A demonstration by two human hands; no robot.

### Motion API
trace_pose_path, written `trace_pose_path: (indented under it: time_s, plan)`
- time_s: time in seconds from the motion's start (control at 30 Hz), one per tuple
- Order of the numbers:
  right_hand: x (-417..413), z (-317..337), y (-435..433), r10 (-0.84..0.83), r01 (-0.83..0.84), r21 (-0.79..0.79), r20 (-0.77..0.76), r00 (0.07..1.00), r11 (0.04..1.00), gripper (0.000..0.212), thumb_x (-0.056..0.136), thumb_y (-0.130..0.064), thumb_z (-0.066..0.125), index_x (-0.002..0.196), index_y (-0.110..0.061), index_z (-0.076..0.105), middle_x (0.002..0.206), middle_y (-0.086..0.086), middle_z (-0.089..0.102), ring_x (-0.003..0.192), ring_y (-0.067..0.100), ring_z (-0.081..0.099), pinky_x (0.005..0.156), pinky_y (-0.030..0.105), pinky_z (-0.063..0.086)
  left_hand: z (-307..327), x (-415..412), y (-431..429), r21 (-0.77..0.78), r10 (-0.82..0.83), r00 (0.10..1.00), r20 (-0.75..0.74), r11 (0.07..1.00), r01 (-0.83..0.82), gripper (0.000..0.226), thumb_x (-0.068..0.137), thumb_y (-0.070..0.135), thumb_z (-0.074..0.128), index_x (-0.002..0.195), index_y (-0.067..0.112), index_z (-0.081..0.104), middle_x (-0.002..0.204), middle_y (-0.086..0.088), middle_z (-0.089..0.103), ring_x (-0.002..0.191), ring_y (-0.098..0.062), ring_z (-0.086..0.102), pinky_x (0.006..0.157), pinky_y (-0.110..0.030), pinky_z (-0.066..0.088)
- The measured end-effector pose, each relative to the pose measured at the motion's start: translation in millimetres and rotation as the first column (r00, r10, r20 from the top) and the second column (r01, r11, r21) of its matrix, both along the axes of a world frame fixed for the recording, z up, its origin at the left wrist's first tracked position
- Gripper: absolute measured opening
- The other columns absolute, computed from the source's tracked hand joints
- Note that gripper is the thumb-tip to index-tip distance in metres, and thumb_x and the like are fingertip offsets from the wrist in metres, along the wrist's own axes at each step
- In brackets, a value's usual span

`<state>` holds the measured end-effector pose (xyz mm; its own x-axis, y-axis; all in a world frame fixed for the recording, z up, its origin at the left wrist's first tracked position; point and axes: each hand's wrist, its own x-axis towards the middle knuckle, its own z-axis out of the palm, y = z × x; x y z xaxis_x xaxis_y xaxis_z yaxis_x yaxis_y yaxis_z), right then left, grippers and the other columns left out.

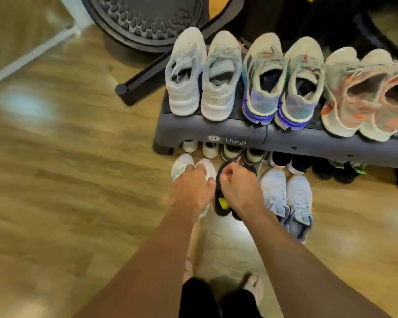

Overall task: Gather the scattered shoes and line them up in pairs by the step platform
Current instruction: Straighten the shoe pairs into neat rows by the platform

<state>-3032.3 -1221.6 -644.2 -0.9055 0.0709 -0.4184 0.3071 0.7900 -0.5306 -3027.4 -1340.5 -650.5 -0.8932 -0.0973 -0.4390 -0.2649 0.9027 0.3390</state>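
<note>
A grey step platform (216,131) stands on the wood floor with three pairs on top: white (202,74), purple-and-teal (283,81) and orange-and-white (363,95). More shoes sit tucked under it. In front of it on the floor, my left hand (191,187) rests on a pair of white sneakers (182,164), fingers curled over them. My right hand (237,182) grips a pair of black shoes with a yellow mark (221,203) beside them. A light blue pair (285,196) stands just right of the black ones.
A black round exercise machine base (145,21) and its leg (133,88) lie behind and left of the platform. Dark shoes (340,171) sit under the platform's right part. My bare feet (253,285) are at the bottom. Wood floor (67,180) stretches to the left.
</note>
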Motion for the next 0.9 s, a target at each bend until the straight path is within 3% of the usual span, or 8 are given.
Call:
trace_pose_path:
  time_s: [0.13,0.3,0.4,0.53,0.7,0.9]
  plan:
    - [8.0,-60.3,-37.7,0.046,-0.047,0.023,0.030,0.998,0.999,0.015,0.092,-0.028,0.049,0.099,-0.022,0.060,0.100,0.002,0.064,0.079,0.022,0.051,0.066,0.030,0.037,-63.8,8.5,-40.5,0.004,0.070,0.997,0.040,0.998,-0.070,0.033,0.091,0.036,0.050,0.117,0.017,0.057,0.117,-0.008,0.056,0.102,-0.028,0.056,0.083,-0.039,0.047]
    - [18.4,-146.8,-62.0,0.064,-0.068,0.044,0.079,0.995,0.997,0.020,0.095,-0.028,0.045,0.106,-0.020,0.059,0.105,0.005,0.064,0.093,0.028,0.059,0.074,0.036,0.049,-150.1,13.7,-66.7,0.005,0.121,0.991,0.055,0.993,-0.122,0.031,0.090,0.036,0.056,0.112,0.015,0.060,0.109,-0.009,0.062,0.097,-0.028,0.059,0.082,-0.038,0.049]
    - [28.5,-203.0,-75.1,0.072,-0.085,0.101,0.134,0.988,0.991,0.022,0.096,-0.028,0.043,0.108,-0.019,0.059,0.108,0.007,0.064,0.098,0.029,0.058,0.074,0.035,0.047,-203.9,15.9,-76.9,0.018,0.112,0.992,0.058,0.993,-0.114,0.030,0.090,0.032,0.056,0.112,0.013,0.060,0.111,-0.010,0.061,0.100,-0.028,0.059,0.084,-0.038,0.049]
    - [41.5,-266.8,-91.5,0.011,-0.047,0.169,0.208,0.978,0.985,0.024,0.093,-0.030,0.045,0.110,-0.018,0.057,0.115,0.009,0.062,0.105,0.031,0.057,0.073,0.033,0.041,-264.4,22.5,-84.1,-0.005,-0.005,0.997,0.076,1.000,0.006,0.029,0.091,0.033,0.052,0.108,0.012,0.061,0.110,-0.010,0.062,0.102,-0.029,0.058,0.087,-0.042,0.049]
    - [45.1,-318.3,-110.4,0.004,-0.037,0.327,0.101,0.995,0.944,0.031,0.095,-0.035,0.046,0.113,-0.013,0.057,0.116,0.009,0.062,0.107,0.028,0.058,0.071,0.030,0.035,-313.0,16.5,-97.1,-0.164,-0.223,0.973,0.058,0.959,0.229,0.040,0.093,0.042,0.046,0.112,0.009,0.056,0.114,-0.015,0.060,0.106,-0.032,0.056,0.083,-0.039,0.044]
    - [45.5,-331.0,-118.2,-0.001,-0.016,0.340,0.048,0.999,0.940,0.031,0.095,-0.033,0.046,0.113,-0.011,0.056,0.114,0.011,0.062,0.105,0.031,0.058,0.071,0.031,0.035,-322.6,13.0,-100.2,-0.226,-0.259,0.966,-0.017,0.942,0.248,0.038,0.091,0.043,0.050,0.115,0.014,0.053,0.117,-0.011,0.057,0.108,-0.031,0.055,0.076,-0.034,0.034]
